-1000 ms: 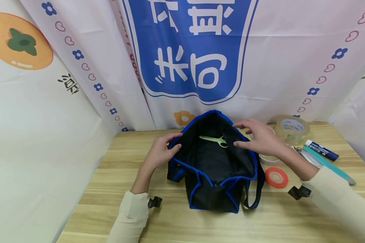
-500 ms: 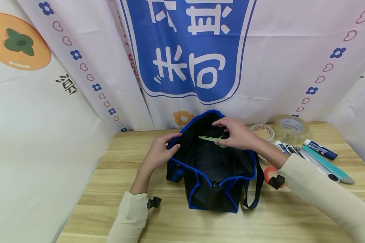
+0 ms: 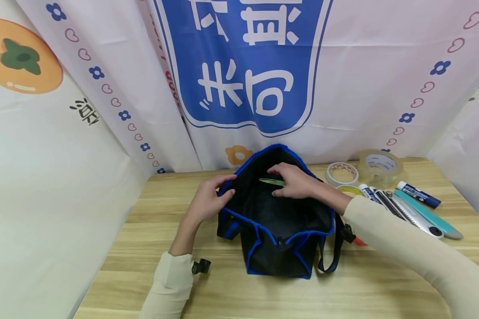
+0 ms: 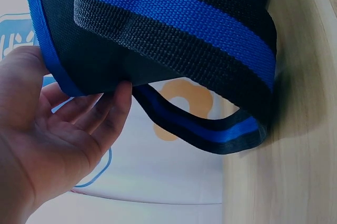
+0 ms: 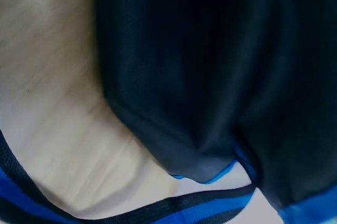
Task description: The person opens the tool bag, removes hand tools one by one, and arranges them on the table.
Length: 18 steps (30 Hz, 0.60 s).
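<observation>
A black bag (image 3: pixel 279 259) with blue edging stands on the table with its mouth open. My left hand (image 3: pixel 207 199) holds the left rim; in the left wrist view, thumb and fingers of that hand (image 4: pixel 55 140) lie on either side of the cloth (image 4: pixel 100 58). Inside the bag lie green scissors (image 3: pixel 269 181), their handles hidden behind my right hand (image 3: pixel 297 180). That hand reaches over the right rim, thumb and forefinger apart, close to the scissors; contact cannot be made out. The right wrist view holds only the bag's side (image 5: pixel 168 66) and a strap (image 5: pixel 195 208).
Right of the bag lie a tape roll (image 3: pixel 342 173), a large clear tape roll (image 3: pixel 380 166), a glue stick (image 3: pixel 418 194), a teal-handled tool (image 3: pixel 433 215) and several knives or saws. An orange-red roll (image 3: pixel 359 241) is mostly covered by my sleeve. A printed curtain (image 3: pixel 343 97) hangs behind.
My right hand has moved left from the right rim into the bag, over the scissors' handles. My left hand stays on the left rim.
</observation>
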### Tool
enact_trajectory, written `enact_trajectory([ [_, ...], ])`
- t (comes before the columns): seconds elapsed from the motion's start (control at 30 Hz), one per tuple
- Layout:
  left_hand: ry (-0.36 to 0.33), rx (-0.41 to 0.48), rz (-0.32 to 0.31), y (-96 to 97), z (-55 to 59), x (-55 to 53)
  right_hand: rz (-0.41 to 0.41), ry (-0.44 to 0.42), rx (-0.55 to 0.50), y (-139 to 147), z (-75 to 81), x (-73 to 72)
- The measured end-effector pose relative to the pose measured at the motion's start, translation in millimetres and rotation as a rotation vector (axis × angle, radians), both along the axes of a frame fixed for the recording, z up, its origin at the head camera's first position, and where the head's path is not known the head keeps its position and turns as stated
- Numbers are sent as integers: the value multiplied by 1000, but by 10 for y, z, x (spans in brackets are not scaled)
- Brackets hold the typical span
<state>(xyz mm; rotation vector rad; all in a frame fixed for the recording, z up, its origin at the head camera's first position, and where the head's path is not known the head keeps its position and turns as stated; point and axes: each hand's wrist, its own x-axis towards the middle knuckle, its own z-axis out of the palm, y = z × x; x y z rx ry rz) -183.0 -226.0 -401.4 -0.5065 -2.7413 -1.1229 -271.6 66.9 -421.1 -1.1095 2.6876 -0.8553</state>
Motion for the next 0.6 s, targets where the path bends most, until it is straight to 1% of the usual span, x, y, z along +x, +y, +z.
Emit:
enact_trajectory([
  [0.13,-1,-5,3,-11,-6,-2,11,-20,48,-68,-80,-62],
  [0.33,1,-5,2,-27,-25,-10,14,-48,87,-163,-165,-127],
  [0.47,7,-9,1,-26,-24,-9,-2,-79,118,-220,-212,-145],
  [0.6,-1,-2,-3,-34,-22,-4,-28,-104,154,-270,-253,-137],
])
